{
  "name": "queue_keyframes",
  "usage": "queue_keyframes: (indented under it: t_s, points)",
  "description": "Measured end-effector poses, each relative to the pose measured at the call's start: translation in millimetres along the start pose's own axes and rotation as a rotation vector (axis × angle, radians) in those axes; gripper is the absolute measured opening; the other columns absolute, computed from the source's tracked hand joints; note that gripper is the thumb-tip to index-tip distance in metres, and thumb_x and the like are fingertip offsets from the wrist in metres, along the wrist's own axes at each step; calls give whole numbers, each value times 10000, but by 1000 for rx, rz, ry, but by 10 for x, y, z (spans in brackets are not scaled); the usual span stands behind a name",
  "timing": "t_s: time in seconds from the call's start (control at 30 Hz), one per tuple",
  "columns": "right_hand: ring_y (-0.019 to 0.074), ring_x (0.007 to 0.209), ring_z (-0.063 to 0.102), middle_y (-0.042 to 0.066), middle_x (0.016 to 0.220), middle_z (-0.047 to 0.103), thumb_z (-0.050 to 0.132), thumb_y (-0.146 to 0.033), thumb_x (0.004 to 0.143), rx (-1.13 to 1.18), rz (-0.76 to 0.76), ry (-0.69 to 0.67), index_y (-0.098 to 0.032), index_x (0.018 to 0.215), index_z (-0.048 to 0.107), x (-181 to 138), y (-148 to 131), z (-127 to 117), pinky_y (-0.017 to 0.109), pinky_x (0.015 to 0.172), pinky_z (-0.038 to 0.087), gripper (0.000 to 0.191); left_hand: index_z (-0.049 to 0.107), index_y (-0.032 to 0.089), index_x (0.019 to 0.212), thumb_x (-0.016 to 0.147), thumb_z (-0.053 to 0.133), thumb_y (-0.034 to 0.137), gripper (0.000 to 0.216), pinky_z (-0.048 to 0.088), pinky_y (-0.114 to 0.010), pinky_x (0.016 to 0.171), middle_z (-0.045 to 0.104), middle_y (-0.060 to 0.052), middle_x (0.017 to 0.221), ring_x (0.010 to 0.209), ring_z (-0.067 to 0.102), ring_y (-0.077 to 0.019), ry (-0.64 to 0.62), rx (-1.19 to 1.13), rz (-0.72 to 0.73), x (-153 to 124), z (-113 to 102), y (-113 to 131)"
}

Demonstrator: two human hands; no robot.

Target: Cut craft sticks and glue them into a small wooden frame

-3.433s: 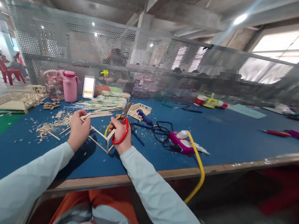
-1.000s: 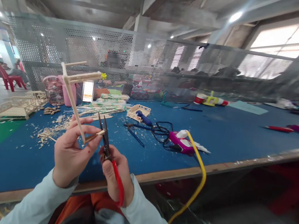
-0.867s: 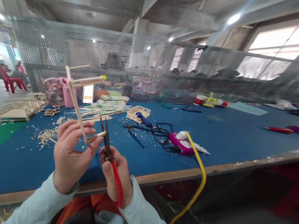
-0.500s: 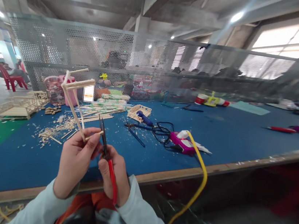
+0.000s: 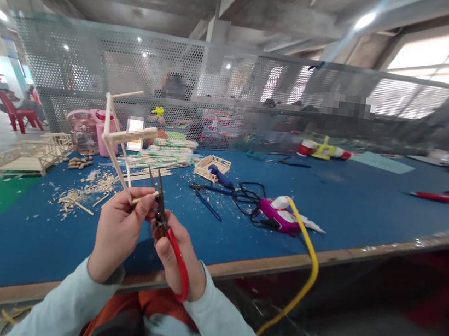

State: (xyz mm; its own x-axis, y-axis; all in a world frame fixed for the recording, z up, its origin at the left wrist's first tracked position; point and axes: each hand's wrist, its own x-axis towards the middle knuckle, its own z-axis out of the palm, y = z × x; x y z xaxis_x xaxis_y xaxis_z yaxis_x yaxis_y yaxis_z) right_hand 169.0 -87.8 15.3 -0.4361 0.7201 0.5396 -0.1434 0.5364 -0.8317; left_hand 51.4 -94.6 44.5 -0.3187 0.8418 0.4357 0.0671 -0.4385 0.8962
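My left hand (image 5: 117,231) pinches a light wooden stick frame (image 5: 119,168) near its lower corner. The frame is made of thin sticks joined at angles and rises above the fingers. My right hand (image 5: 180,253) is closed around red-handled long-nose pliers (image 5: 161,212), tips pointing up and away. Their slim dark jaws are parted, and a short stick end from the frame lies at them, near my left fingertips. Whether the jaws touch that stick end I cannot tell. Some fingers of both hands are hidden behind the pliers and frame.
Wood scraps (image 5: 86,194) and bundled sticks (image 5: 168,155) lie beyond my left hand. A small stick tray (image 5: 212,167), a blue glue gun (image 5: 221,177), blue-handled pliers (image 5: 207,204) and a purple power strip (image 5: 279,218) with a yellow cable (image 5: 308,245) are farther right. Finished-looking stick models (image 5: 29,156) stand left.
The pliers' jaws have spread wider around the stick end. Both hands and the frame sit slightly farther right in view, and the frame has turned a little.
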Motion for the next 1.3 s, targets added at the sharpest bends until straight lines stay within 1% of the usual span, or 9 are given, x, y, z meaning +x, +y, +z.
queue_keyframes:
  t_s: [0.13, 0.27, 0.43, 0.6, 0.7, 0.77, 0.93, 1.1, 1.3]
  points:
    - [112, 625, 384, 27, 763, 459, 367, -667, 752, -20, -5, -8, -147, 1091, 471, 64, 9, -47, 240, 567, 360, 629, 629, 141, 857, 699, 628, 380, 286, 467, -215, 497, 627, -7, 616, 509, 560, -105, 20, 32, 48, 67, 27, -6]
    - [93, 563, 355, -4, 688, 435, 337, -652, 777, -62, 33, 32, -140, 1073, 484, 121, 68, -48, 220, 511, 325, 609, 640, 144, 809, 685, 635, 379, 266, 454, -219, 499, 629, -12, 626, 511, 556, -107, 23, 73, 77, 152, 57, 16]
    - [91, 555, 347, -20, 651, 425, 357, -612, 798, -142, 19, 130, -134, 1053, 505, 203, 159, -7, 212, 515, 324, 562, 602, 139, 800, 673, 646, 351, 250, 438, -202, 527, 596, 6, 633, 535, 539, -88, 3, -52, -24, 266, 93, -13]
    - [98, 565, 369, -10, 669, 466, 439, -546, 798, -252, -31, 145, -128, 1065, 504, 227, 167, 0, 214, 539, 338, 500, 548, 150, 751, 728, 579, 355, 209, 391, -184, 483, 495, 41, 568, 491, 464, -67, -31, -182, -48, 308, 140, -33]
    - [102, 587, 393, 7, 723, 499, 458, -525, 795, -292, -50, 159, -130, 1033, 513, 221, 162, -3, 214, 557, 349, 465, 515, 165, 699, 751, 546, 363, 206, 327, -181, 414, 415, 65, 481, 421, 394, -64, -49, -107, -37, 297, 146, -7]
    - [107, 609, 407, 20, 758, 513, 445, -522, 800, -300, -69, 177, -129, 1022, 511, 216, 164, -1, 217, 575, 358, 455, 497, 170, 662, 756, 541, 367, 223, 318, -185, 410, 406, 66, 459, 410, 387, -67, -86, -34, -28, 297, 133, 3]
    - [93, 550, 370, -12, 670, 465, 445, -493, 806, -321, -38, 194, -137, 960, 509, 203, 184, 6, 208, 522, 325, 393, 495, 168, 660, 769, 526, 379, 239, 307, -195, 411, 398, 63, 445, 403, 378, -72, -152, 43, -1, 327, 76, -13]
    - [90, 544, 402, -14, 665, 494, 456, -395, 828, -302, -14, 209, -138, 952, 525, 208, 204, 16, 204, 526, 323, 294, 489, 172, 666, 777, 514, 385, 241, 316, -201, 428, 424, 56, 457, 413, 394, -76, -126, 175, 21, 326, 53, -8]
    - [80, 527, 361, -39, 607, 440, 468, -350, 817, -372, 5, 235, -141, 850, 523, 221, 235, 40, 199, 502, 290, 218, 512, 166, 665, 762, 523, 391, 246, 312, -205, 424, 425, 49, 458, 418, 392, -80, -99, 134, 4, 312, 60, -20]
